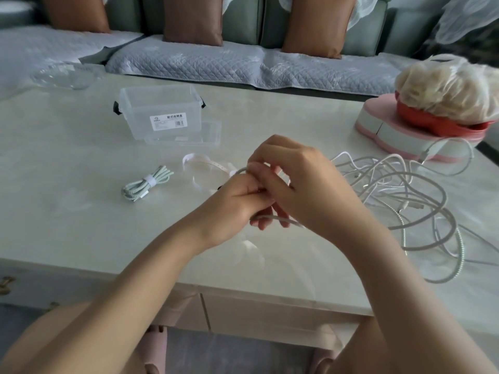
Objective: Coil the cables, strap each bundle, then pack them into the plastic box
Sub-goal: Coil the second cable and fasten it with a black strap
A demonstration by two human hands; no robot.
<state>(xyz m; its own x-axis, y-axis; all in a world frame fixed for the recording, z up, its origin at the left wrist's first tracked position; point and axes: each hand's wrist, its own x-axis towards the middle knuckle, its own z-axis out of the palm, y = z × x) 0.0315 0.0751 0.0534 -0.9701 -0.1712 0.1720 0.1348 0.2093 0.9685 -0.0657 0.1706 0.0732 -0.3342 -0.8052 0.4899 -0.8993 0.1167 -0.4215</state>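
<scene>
White cable (270, 217) is held above a pale table (81, 225), gripped by the curled fingers of the left hand (237, 197) and right hand (299, 182). A tangle of loose cables (405, 190) is spread to the right. A strapped cable bundle (147, 183) is laid to the left, with pale straps (199, 164) beside it. Farther back, the clear plastic box (162, 112) is set open, its lid (189, 137) just in front.

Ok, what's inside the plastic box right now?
Nothing visible: the clear plastic box looks empty through its walls, lid off in front of it. The label hides a small patch. The one strapped bundle lies on the table.
</scene>
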